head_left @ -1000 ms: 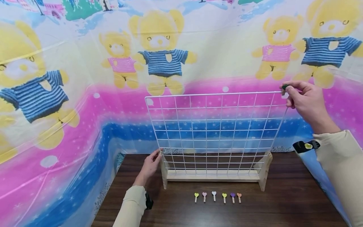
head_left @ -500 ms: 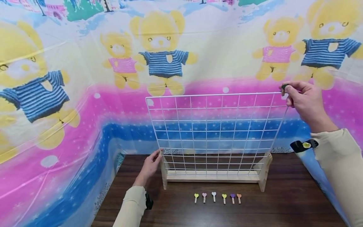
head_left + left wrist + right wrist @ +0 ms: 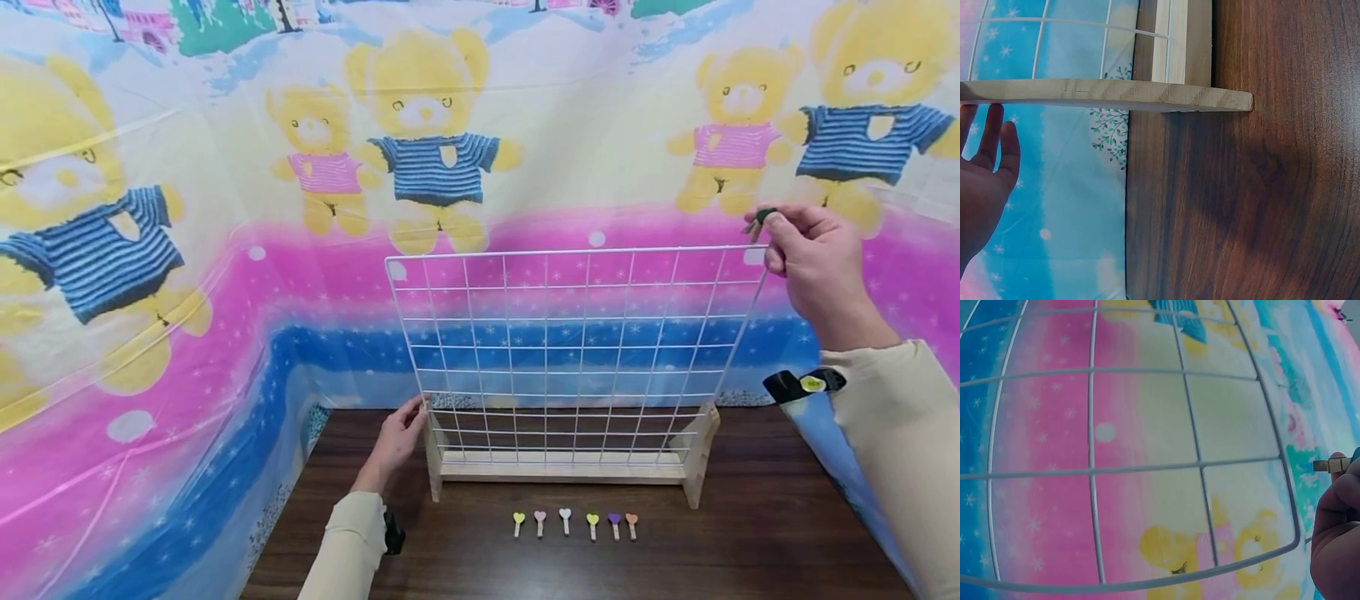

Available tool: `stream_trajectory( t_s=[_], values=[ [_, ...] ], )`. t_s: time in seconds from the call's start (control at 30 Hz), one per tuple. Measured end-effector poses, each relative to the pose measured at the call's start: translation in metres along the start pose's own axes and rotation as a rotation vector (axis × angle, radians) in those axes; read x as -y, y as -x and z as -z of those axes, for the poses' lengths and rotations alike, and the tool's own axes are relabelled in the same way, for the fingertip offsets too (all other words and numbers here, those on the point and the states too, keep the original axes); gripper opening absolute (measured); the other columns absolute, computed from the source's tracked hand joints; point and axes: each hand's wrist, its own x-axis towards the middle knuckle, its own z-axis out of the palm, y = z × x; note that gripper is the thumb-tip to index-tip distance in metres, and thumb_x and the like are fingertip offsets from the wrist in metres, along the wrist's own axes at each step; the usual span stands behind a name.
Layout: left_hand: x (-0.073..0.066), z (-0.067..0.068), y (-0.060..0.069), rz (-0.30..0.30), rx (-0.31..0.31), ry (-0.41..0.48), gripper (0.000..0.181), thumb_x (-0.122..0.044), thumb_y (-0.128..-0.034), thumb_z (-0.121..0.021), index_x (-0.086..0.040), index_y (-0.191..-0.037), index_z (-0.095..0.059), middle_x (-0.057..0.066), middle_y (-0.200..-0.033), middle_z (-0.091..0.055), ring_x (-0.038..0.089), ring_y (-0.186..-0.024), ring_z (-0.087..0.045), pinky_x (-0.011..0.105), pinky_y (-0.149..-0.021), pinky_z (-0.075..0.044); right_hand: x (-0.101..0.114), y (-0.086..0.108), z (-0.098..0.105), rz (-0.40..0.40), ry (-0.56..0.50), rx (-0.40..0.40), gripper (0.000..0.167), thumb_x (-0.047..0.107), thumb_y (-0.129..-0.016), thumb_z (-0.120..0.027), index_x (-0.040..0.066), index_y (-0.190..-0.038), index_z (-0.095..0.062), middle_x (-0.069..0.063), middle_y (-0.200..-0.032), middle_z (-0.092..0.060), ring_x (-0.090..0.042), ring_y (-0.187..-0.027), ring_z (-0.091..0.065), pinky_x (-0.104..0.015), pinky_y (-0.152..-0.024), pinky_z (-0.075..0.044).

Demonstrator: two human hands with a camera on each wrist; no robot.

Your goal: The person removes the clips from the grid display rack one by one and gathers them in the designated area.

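Note:
A white wire grid (image 3: 577,333) stands upright in a pale wooden stand (image 3: 562,477) on the table. Just above the grid's top right corner, my right hand (image 3: 821,271) pinches a small wooden clothespin (image 3: 761,220) with a dark green top. In the right wrist view, the clothespin (image 3: 1330,465) is apart from the wire. My left hand (image 3: 393,443) touches the stand's left side piece. In the left wrist view its fairly straight fingers (image 3: 1009,147) reach that wooden side piece (image 3: 1116,94); the thumb is hidden.
Several small clothespins with heart tops (image 3: 592,525), yellow-green, pink, white, purple and orange, lie in a row before the stand on the dark wooden table (image 3: 480,575). A cloth printed with bears (image 3: 585,150) hangs behind and to the sides.
My right hand has moved slightly up and right with the clothespin, which was at the grid's top right corner and now sits above it. My left hand stays in place.

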Motion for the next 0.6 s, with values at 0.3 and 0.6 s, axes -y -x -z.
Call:
stream_trajectory(
  t_s=[0.3, 0.6],
  values=[
    [0.003, 0.0, 0.001, -0.046, -0.003, 0.022, 0.039, -0.024, -0.1009, -0.047, -0.012, -0.138, -0.05, 0.019, -0.127, -0.054, 0.031, -0.115, -0.05, 0.048, -0.09, -0.043, -0.003, 0.043, -0.011, 0.091, -0.01, 0.174, 0.018, -0.002, -0.093, -0.055, -0.016, -0.102, -0.061, -0.013, -0.086, -0.067, -0.013, -0.042, -0.042, -0.02, -0.04, -0.032],
    [0.001, -0.002, 0.001, -0.044, -0.01, 0.02, 0.037, -0.018, -0.1009, -0.047, -0.012, -0.137, -0.051, 0.021, -0.123, -0.057, 0.032, -0.112, -0.052, 0.048, -0.09, -0.044, -0.035, 0.085, 0.005, 0.045, 0.269, 0.263, 0.023, 0.003, -0.097, -0.05, -0.007, -0.113, -0.063, -0.005, -0.092, -0.066, -0.013, -0.047, -0.044, -0.028, -0.043, -0.031]
  ],
)
